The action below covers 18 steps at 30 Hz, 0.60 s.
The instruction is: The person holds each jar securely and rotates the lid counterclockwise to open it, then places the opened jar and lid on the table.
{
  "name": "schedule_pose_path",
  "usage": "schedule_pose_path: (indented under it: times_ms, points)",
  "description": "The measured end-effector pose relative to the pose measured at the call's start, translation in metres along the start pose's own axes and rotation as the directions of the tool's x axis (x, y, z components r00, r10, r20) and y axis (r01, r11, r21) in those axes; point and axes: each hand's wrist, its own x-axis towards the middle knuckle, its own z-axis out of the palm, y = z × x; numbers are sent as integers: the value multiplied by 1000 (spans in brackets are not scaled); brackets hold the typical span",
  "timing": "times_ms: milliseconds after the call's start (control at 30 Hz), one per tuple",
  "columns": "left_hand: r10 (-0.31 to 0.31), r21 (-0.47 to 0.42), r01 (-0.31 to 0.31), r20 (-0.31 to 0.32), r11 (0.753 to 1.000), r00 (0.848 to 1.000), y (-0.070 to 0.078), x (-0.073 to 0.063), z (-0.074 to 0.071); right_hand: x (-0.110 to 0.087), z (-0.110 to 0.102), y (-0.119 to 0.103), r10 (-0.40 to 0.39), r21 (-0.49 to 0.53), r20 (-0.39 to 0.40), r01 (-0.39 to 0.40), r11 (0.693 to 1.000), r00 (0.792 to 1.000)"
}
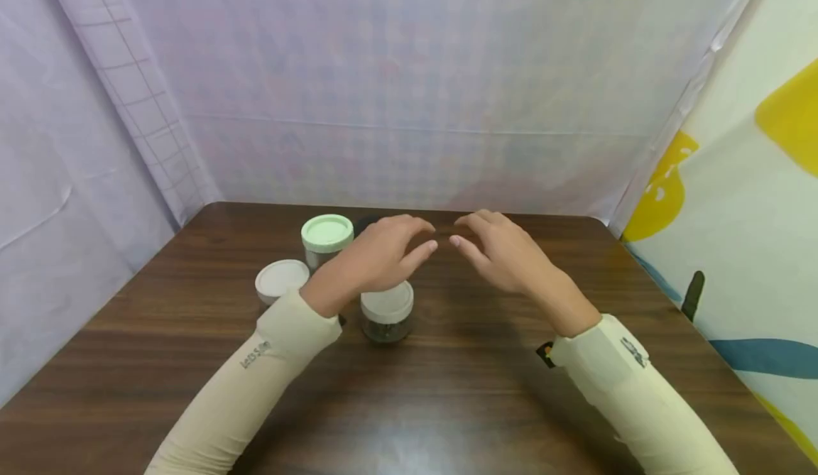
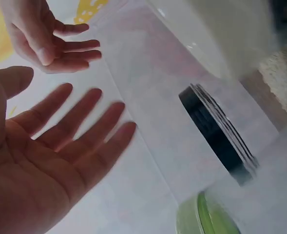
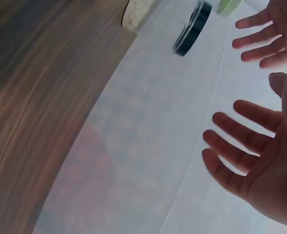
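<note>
My left hand (image 1: 383,251) hovers above the jars with fingers extended and slightly bent, holding nothing. Facing it across a small gap, my right hand (image 1: 508,251) is also raised, its fingers spread in the right wrist view. Just below the left hand stands a clear jar with a white lid (image 1: 388,303). Left of that are another white-lidded jar (image 1: 281,278) and a jar with a pale green lid (image 1: 327,233). Behind the left hand a dark lid (image 1: 366,224) is mostly hidden; the left wrist view shows this black lid (image 2: 216,134) plainly.
The jars stand on a dark brown wooden table (image 1: 447,404) with rounded far corners. A pale curtain (image 1: 409,91) hangs behind it, and a patterned cloth (image 1: 754,262) with yellow shapes is at the right. In the right wrist view, a beige textured object (image 3: 136,13) shows at the top.
</note>
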Motion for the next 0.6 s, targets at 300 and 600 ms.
schedule_pose_path:
  times_ms: [300, 600]
  points:
    - [-5, 70, 4, 11, 998, 1000, -1, -31, 10, -14, 8, -11, -249, -21, -98, 248, 969, 964]
    - [-209, 279, 192, 33, 941, 977, -11, -52, 31, -25, 10, -16, -300, -52, -78, 297, 953, 951]
